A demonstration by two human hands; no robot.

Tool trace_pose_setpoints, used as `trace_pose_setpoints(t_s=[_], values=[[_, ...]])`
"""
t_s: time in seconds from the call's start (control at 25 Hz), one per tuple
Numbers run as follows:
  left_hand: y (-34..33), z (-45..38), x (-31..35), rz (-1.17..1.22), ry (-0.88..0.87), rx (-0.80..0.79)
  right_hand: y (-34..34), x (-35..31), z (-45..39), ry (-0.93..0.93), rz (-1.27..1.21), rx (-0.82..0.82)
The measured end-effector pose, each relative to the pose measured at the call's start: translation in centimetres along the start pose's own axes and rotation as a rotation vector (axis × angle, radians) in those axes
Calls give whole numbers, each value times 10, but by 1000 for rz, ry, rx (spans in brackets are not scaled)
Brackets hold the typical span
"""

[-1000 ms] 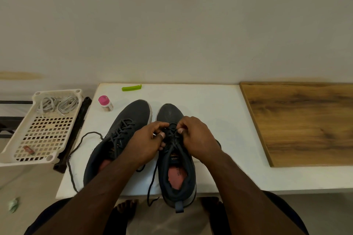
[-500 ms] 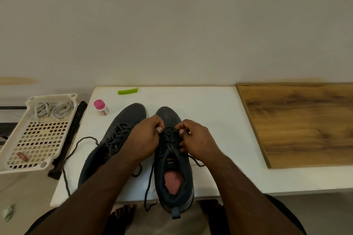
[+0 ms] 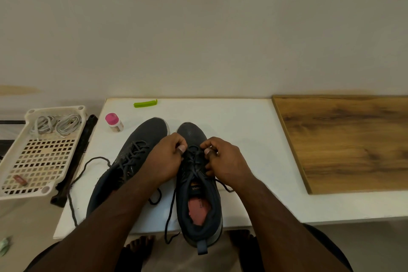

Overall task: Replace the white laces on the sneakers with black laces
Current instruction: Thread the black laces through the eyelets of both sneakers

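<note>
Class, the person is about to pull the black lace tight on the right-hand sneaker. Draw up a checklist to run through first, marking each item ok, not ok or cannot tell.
1. Both hands on the lace: left hand and right hand pinch the black lace over the eyelets. Ok.
2. White laces out of the way, in the basket. Ok.
3. Right sneaker fully on the table: its heel overhangs the front edge. Not ok.
4. Lace through every eyelet: hidden by the fingers. Cannot tell.
5. Loose ends even: one hangs off the table edge, the other lies beside the right wrist. Cannot tell.
</note>
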State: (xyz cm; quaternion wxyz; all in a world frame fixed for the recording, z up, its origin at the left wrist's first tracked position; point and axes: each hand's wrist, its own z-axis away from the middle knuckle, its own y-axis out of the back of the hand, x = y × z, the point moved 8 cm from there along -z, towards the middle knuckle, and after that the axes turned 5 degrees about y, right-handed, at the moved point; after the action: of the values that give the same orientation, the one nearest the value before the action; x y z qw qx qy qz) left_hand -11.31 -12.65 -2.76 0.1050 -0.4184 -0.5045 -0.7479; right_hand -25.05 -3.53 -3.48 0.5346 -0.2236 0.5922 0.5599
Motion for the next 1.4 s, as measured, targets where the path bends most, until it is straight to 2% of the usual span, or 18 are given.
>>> trace_pose_setpoints(t_s=[0.08,0.2,0.28,0.4,0.52,0.68,0.88,1.04,1.24,1.4], values=[[1,0,-7,104,49,-35,0,0,0,2,12,3],[2,2,-1,48,-91,-86,0,-4,0,32,43,3],[3,4,3,10,-137,-62,0,-8,0,69,74,-2],[5,4,1,78,-86,-26,-1,-13,-1,147,155,22],[3,3,-8,141,-36,-60,-4,-15,-4,223,290,27],[1,3,-8,117,-16,-78,-11,-19,-2,264,456,17],[1,4,-4,90,-16,-63,-12,-22,3,307,387,61],[3,5,-9,113,4,-57,-4,-10,-7,182,370,54],[1,4,-3,99,-48,-95,-6,-18,-2,299,316,109],[1,8,-2,125,-67,-153,-3,-5,-8,169,263,78]])
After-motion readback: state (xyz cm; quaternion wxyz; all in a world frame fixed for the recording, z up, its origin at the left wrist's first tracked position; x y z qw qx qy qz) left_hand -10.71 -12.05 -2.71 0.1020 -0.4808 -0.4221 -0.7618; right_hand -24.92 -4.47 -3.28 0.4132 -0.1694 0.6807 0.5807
